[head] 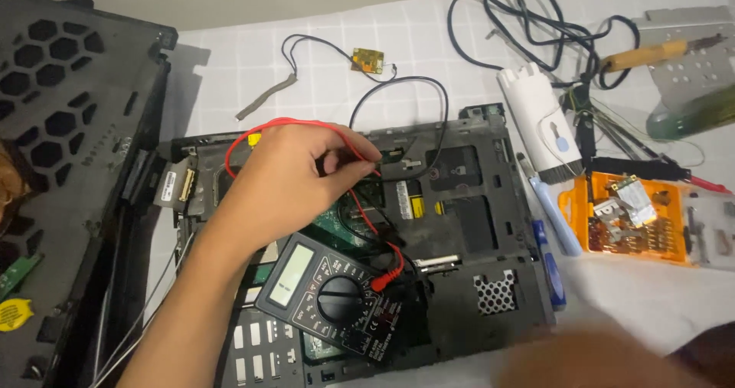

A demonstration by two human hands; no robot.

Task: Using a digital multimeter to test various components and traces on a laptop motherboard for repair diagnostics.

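One hand does the visible work here: my left hand point(287, 177) reaches in from the lower left, its fingers point(348, 158) pinched narrow around what I take to be a probe, mostly hidden by them, at the end of the red lead point(260, 130). The fingertips point right, toward the middle of the opened laptop base point(467, 227), and the contact point lies directly under and just right of them, on the dark chassis beside a black cable point(417, 85). The red lead loops over the knuckles, then runs down to the multimeter point(331, 296), which rests on the base just below the wrist. My right hand point(589, 361) is a blur at the lower right, well apart; I cannot tell its grip. An orange screwdriver kit point(635, 219) lies on the counter point(230, 58).
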